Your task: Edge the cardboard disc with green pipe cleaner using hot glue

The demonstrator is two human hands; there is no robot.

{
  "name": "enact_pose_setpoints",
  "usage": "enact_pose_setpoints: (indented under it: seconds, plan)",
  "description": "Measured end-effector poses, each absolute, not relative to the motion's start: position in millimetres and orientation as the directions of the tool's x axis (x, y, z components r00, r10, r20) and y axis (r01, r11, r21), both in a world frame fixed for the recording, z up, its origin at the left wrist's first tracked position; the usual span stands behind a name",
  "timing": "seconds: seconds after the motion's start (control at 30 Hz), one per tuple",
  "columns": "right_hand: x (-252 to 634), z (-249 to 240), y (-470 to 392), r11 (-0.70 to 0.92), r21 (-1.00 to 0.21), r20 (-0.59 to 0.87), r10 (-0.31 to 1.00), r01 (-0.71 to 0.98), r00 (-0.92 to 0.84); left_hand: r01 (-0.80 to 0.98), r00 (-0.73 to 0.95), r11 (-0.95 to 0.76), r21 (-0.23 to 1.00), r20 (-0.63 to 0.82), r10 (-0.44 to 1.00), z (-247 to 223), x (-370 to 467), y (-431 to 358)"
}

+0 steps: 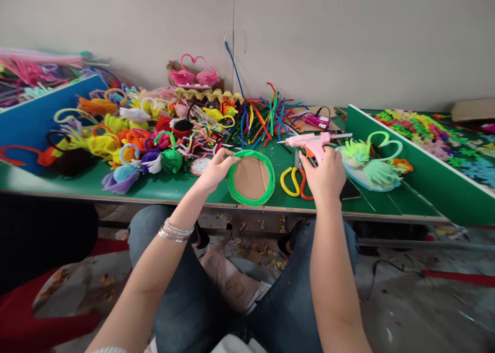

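My left hand (217, 170) pinches the left rim of a round cardboard disc (249, 179), whose edge is ringed with bright green pipe cleaner (231, 180). The disc is by the front edge of the green table. In my right hand (325, 175) is a pink glue gun (315, 143), its nozzle pointing left above the disc's right side. Fingers wrap its handle, and the trigger is hidden. Scissors (291, 182) with yellow and orange-red handles lie between the disc and my right hand. Just right of that hand sits a pair of pale green pipe-cleaner swans (377, 165) on a round base.
Many coloured pipe-cleaner pieces (116, 136) crowd the left side before a blue divider (50, 118). Loose pipe cleaners (266, 116) pile at the back. Pink swans (194, 77) stand behind an egg carton (209, 94). A green divider (410, 162) bounds the right, with small colourful pieces (433, 141) beyond.
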State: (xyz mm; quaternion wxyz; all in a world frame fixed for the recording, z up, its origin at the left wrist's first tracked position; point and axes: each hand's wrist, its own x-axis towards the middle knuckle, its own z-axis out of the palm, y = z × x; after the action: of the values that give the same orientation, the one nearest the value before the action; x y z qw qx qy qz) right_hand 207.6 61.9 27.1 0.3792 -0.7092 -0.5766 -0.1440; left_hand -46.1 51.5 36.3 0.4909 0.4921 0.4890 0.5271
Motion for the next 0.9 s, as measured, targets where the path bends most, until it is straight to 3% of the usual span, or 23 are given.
enact_pose_setpoints:
  seconds: [0.27,0.5,0.57,0.63,0.7,0.73,0.8,0.9]
  plan:
    - [201.8,13.5,69.4,-0.128,-0.294,0.329,0.917,0.947,0.226,0.007,0.120,-0.139,0.990,0.137,0.983,45.9,-43.8,41.8]
    - [194.0,18.6,64.2,-0.088,-0.198,0.320,0.936,0.976,0.149,-0.054,0.176,-0.159,0.986,0.167,0.970,51.9,-42.6,38.5]
    - [192.3,25.8,61.2,-0.054,-0.274,0.371,0.915,0.960,0.157,-0.060,0.188,-0.185,0.981,0.193,0.963,50.4,-43.2,40.0]
    - [188.7,33.7,58.4,0.113,-0.494,0.407,0.906,0.862,0.114,-0.051,0.211,-0.207,0.977,0.213,0.954,47.0,-44.2,42.6]
    - [183.3,40.1,55.3,0.313,-0.752,0.387,0.922,0.580,0.004,-0.033,0.251,-0.210,0.977,0.212,0.944,42.3,-44.9,45.4]
    - [180.3,42.4,53.5,0.366,-0.827,0.379,0.923,0.427,-0.058,-0.026,0.276,-0.208,0.978,0.207,0.938,39.7,-45.1,46.6]
    - [174.8,45.4,49.4,0.422,-0.865,0.395,0.907,0.274,-0.150,-0.019,0.326,-0.208,0.978,0.202,0.924,34.6,-44.8,48.3]
    - [169.8,47.7,43.5,0.495,-0.798,0.448,0.869,0.343,-0.211,-0.008,0.369,-0.217,0.976,0.204,0.907,28.6,-43.9,49.3]
